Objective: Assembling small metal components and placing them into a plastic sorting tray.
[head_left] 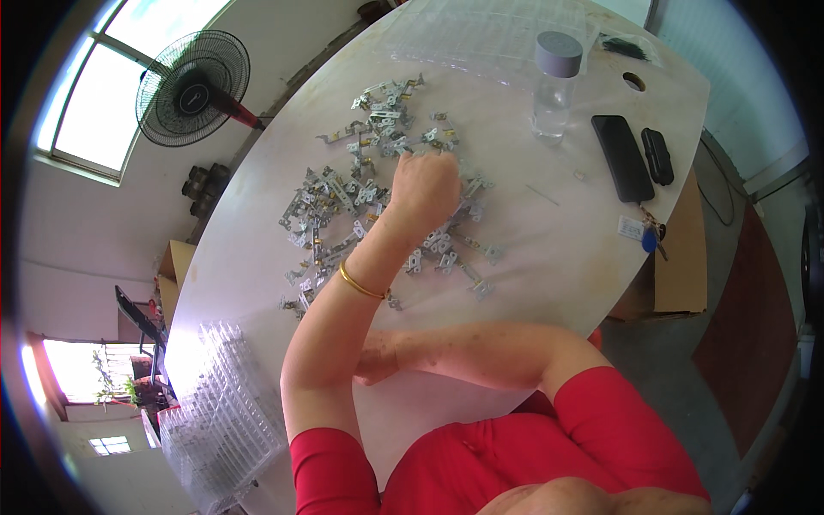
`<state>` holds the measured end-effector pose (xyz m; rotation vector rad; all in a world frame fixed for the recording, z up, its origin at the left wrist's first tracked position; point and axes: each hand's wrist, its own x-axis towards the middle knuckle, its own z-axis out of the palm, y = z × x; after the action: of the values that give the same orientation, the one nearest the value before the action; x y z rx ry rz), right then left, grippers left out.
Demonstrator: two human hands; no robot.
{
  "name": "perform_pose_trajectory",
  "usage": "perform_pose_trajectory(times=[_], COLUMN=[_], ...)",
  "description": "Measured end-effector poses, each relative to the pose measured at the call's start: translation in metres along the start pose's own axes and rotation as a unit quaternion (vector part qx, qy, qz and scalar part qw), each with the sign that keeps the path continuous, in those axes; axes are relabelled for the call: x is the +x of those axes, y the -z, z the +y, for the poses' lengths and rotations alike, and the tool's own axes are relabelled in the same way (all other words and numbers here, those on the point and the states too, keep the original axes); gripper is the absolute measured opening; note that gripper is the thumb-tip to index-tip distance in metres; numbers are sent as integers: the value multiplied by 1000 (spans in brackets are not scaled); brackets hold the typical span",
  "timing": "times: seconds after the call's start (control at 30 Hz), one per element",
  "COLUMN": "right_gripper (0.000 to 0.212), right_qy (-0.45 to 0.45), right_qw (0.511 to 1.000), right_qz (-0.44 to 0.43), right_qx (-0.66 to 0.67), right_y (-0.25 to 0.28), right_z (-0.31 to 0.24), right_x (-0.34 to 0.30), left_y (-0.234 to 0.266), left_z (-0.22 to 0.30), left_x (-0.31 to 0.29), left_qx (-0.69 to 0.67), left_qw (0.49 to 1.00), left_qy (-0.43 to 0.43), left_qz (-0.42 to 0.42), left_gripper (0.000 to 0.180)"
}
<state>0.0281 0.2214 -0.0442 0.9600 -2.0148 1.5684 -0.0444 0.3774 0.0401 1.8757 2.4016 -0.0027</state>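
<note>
Well past the metal parts (330, 196), a bag (650, 53) holds something dark (625, 48).

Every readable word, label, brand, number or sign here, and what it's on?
No text is legible.
White tag beside the key bunch: print too small to read.
Fan hub: mark too small to read.
Metal parts: any markings too small to read.

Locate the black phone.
In the head view, the black phone lies on the table, at right, just left of a slim black object, with keys near its lower end.
</note>
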Motion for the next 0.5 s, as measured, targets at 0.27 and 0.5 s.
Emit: perform_pose_trajectory(times=[0.27,0.5], right_gripper=[33,19], right_qy=[-30,-19], right_qw=[999,993], right_qz=[-31,-85], right_qx=[12,-84], right_y=[-3,-27], right_z=[2,30], right_x=[-1,-8], left_y=[8,48], left_z=[-2,-8], left_x=[-22,-82], left_qx=[-60,-499], left_qw=[972,852], left_qy=[-51,88], left_qz=[221,134], left_gripper=[14,22])
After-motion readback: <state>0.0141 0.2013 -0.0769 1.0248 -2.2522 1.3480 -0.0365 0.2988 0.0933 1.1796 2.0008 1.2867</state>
